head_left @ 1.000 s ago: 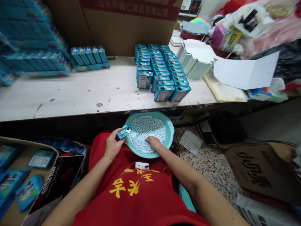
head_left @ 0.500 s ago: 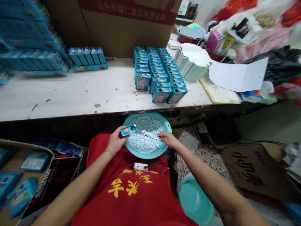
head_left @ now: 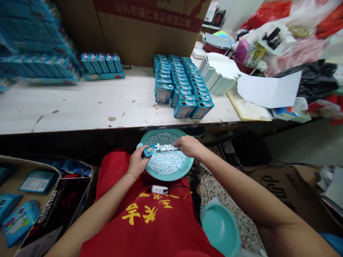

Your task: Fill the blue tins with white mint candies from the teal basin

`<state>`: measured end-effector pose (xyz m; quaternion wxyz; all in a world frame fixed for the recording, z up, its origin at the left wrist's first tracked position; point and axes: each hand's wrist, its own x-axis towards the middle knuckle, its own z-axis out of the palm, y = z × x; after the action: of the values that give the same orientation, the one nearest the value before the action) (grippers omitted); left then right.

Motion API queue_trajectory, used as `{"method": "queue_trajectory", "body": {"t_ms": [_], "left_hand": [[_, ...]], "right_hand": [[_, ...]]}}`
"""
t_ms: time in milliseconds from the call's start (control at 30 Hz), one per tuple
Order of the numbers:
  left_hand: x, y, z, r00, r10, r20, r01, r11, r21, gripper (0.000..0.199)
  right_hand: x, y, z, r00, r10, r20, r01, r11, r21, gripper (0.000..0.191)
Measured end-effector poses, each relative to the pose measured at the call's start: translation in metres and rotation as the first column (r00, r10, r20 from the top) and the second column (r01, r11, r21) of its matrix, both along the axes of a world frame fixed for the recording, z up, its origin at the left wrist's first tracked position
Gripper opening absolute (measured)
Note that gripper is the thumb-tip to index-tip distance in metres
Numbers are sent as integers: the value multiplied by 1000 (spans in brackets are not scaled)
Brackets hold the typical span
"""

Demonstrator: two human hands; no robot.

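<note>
A small blue tin (head_left: 149, 151) is gripped in my left hand (head_left: 138, 161) above the left side of a teal basin (head_left: 184, 170). Small white candies (head_left: 166, 164) fill much of the basin. My right hand (head_left: 188, 145) pinches the right end of a narrow scoop (head_left: 168, 147) heaped with candies. The scoop's left end meets the tin's opening. Rows of blue tins (head_left: 183, 109) stand upright on the white table (head_left: 80, 107) beyond the basin.
Packed blue boxes (head_left: 61, 69) and a small tray of tins (head_left: 103, 76) stand at the back left. White folded cartons (head_left: 221, 73) lie right of the tins. An open carton (head_left: 50, 214) holds more tins at lower left. A teal tub (head_left: 221, 228) sits on the floor.
My right hand has lifted the loaded scoop out of the candies and moved left, bringing it against the tin. The tin in my left hand has shifted slightly right and down.
</note>
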<state>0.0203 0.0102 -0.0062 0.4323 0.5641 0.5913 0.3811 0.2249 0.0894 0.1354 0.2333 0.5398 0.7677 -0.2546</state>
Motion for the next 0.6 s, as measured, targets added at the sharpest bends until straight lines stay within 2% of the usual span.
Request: {"method": "queue_trajectory", "body": {"t_ms": [167, 267, 467, 600], "left_hand": [[0, -2, 0, 1000, -13, -22, 13, 1000, 16, 38], [1, -2, 0, 1000, -4, -2, 4, 1000, 7, 38], [1, -1, 0, 1000, -11, 15, 10, 1000, 10, 38], [0, 1, -5, 999, 5, 54, -3, 999, -48, 39]], "right_hand": [[-23, -3, 8, 988, 95, 124, -103, 993, 60, 33], [-30, -6, 12, 981, 141, 130, -155, 983, 103, 32], [-29, -13, 14, 983, 120, 137, -132, 988, 81, 32], [-29, -17, 17, 980, 138, 144, -155, 981, 115, 30]]}}
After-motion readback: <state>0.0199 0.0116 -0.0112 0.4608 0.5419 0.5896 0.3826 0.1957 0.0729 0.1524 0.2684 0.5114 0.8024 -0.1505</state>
